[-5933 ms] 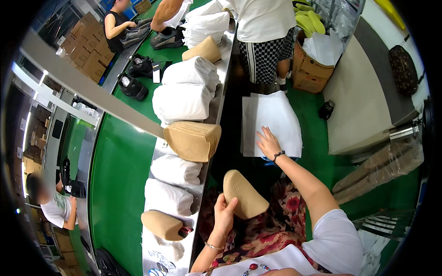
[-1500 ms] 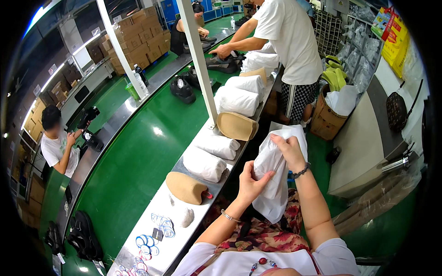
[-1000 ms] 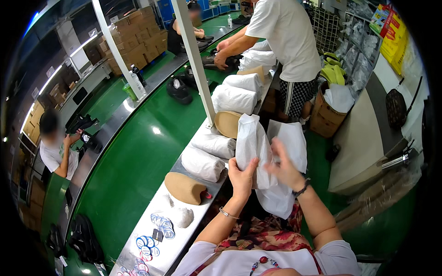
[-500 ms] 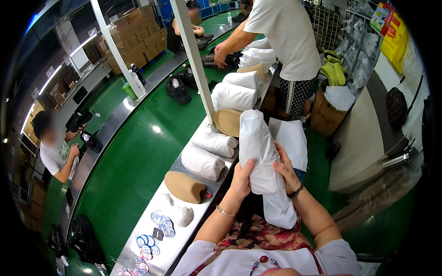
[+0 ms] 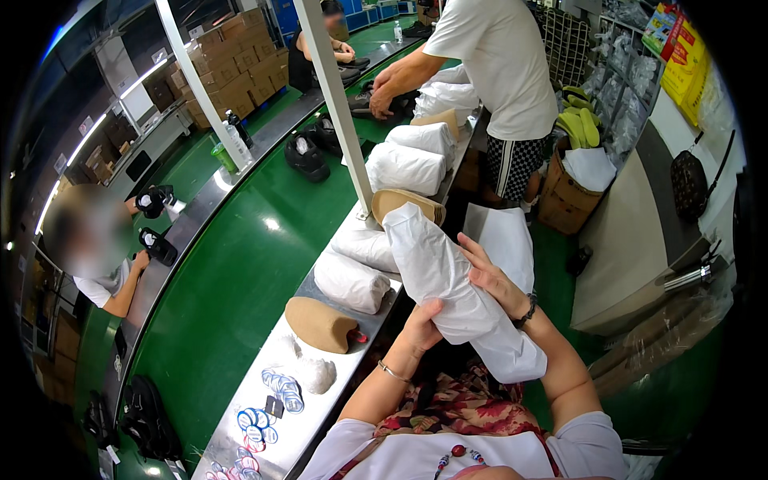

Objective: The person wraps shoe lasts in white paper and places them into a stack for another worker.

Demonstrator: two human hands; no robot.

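Both clamped on a long, crinkled white paper-wrapped bundle [image 5: 448,280] at frame centre: left hand [image 5: 420,328] underneath, right hand [image 5: 492,276] on top.

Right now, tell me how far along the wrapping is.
Done: wrapped bundles lie in a row on the steel shelf beside the green belt. In hand: the left hand and right hand hold a long form mostly rolled in white paper, its lower end loose. Left: tan forms on the shelf are bare, and paper sheets lie beyond the hands.
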